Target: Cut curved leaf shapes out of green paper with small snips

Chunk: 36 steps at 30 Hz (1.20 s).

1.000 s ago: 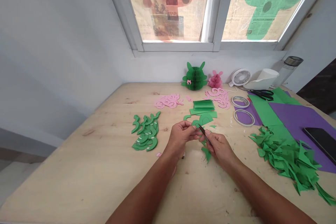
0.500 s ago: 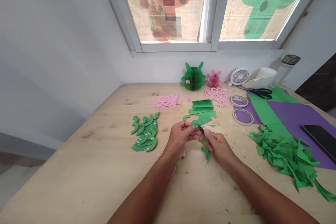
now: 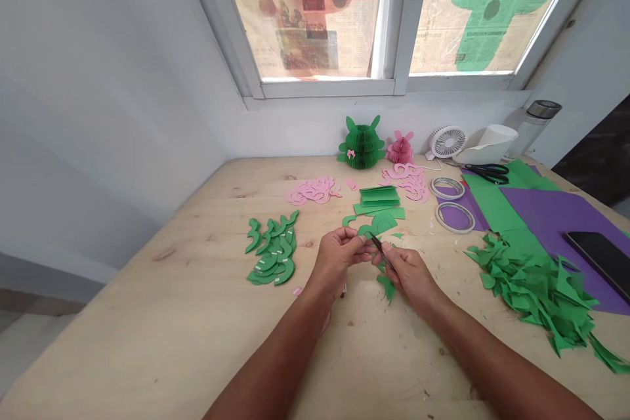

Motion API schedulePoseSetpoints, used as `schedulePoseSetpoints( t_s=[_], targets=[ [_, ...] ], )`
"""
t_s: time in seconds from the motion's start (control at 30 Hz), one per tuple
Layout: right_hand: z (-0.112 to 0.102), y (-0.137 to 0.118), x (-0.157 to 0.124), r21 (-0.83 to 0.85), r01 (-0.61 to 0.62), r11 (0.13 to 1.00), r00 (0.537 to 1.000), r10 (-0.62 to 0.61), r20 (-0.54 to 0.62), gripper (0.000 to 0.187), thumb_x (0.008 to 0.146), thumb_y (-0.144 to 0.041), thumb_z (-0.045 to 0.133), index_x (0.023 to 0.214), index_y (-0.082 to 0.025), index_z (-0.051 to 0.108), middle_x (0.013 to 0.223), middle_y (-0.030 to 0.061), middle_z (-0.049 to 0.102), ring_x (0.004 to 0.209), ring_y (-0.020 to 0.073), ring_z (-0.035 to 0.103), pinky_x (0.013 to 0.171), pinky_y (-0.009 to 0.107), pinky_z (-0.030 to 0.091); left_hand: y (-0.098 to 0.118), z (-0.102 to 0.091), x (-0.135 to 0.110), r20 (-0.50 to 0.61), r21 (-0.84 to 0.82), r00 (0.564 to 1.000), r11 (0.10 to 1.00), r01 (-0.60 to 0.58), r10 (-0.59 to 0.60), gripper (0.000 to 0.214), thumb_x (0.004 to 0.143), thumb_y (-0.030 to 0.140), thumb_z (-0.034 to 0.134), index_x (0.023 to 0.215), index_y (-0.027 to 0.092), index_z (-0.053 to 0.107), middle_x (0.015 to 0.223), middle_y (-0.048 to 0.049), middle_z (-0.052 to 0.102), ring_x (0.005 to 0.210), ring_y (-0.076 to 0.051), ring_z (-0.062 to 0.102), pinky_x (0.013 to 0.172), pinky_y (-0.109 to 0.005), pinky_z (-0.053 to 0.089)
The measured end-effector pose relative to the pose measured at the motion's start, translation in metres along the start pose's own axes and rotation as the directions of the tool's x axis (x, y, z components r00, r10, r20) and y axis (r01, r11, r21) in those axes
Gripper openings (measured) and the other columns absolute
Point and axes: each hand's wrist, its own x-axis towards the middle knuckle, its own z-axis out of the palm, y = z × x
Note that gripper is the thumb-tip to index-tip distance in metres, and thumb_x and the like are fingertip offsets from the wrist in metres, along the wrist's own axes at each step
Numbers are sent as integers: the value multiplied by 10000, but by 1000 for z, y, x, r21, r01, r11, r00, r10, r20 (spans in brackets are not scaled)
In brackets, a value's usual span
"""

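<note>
My left hand (image 3: 338, 256) is closed in a pinch on a small green paper piece (image 3: 367, 231) held just above the wooden table (image 3: 197, 315). My right hand (image 3: 411, 273) is closed round small dark scissors (image 3: 378, 244), whose blades point up and left into that piece. A green offcut (image 3: 387, 288) hangs below my right hand. Just behind the hands lie green cut shapes (image 3: 384, 221) and a stack of folded green strips (image 3: 378, 195). To the left sits a pile of curved green cutouts (image 3: 272, 252).
Pink cutouts (image 3: 315, 189) and more pink cutouts (image 3: 409, 180) lie further back, near a green paper figure (image 3: 361, 143) and a pink one (image 3: 401, 147). On the right are two tape rings (image 3: 455, 216), black scissors (image 3: 487, 173), green scraps (image 3: 536, 289), purple paper (image 3: 556, 210), a phone (image 3: 598, 261), a fan (image 3: 445, 142).
Both hands stay in the same pose on the green piece and the scissors. The view has drifted slightly, nothing else has moved.
</note>
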Motion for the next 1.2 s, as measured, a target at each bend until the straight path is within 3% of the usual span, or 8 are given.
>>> schedulePoseSetpoints(
  t_s=[1.2],
  targets=[
    [0,1,0,17,27,999,1000,-27,-6,508,753,-610,504,670,-119,606,390,-99,242,385,55,182,408,225,152,1,1,-2,-5,3,1000,1000,13,-13,169,645,154,685,667,140,518,658,-81,699,583,-158,670,573,-233,533]
  ],
)
